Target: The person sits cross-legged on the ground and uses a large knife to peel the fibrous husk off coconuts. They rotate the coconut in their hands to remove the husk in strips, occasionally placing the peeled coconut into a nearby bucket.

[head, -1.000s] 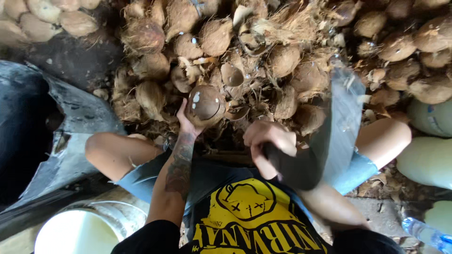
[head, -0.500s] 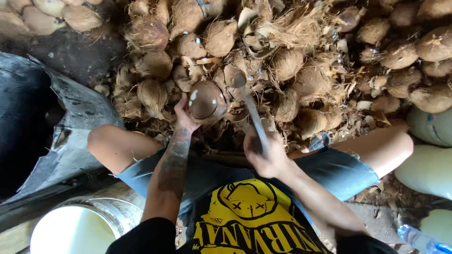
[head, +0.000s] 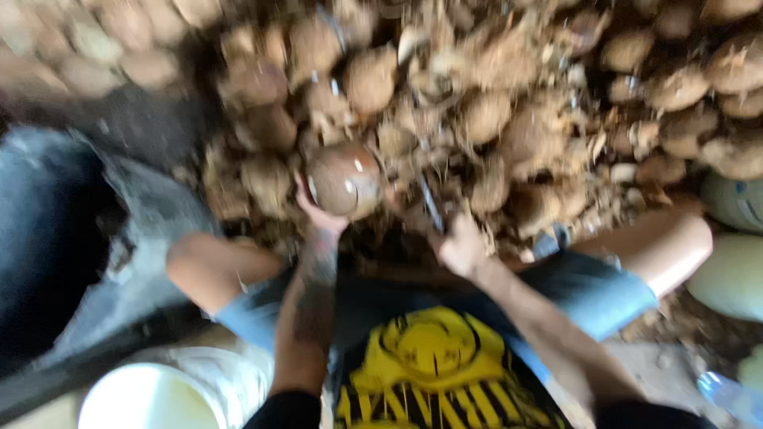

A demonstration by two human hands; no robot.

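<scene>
Coconut (head: 343,181), brown and round, sits in my left hand (head: 318,213), fingers closed under it, held up before the heap of husked coconuts (head: 509,127). My right hand (head: 461,250) is clamped on the knife (head: 431,205). I judge the blade must strike the shell's middle, far from my fingers, while the left holds steady.

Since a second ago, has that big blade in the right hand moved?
Yes. The blade has swung from out over the person's right thigh in toward the coconut held up by the left hand; it now stands narrow above the right hand.
</scene>
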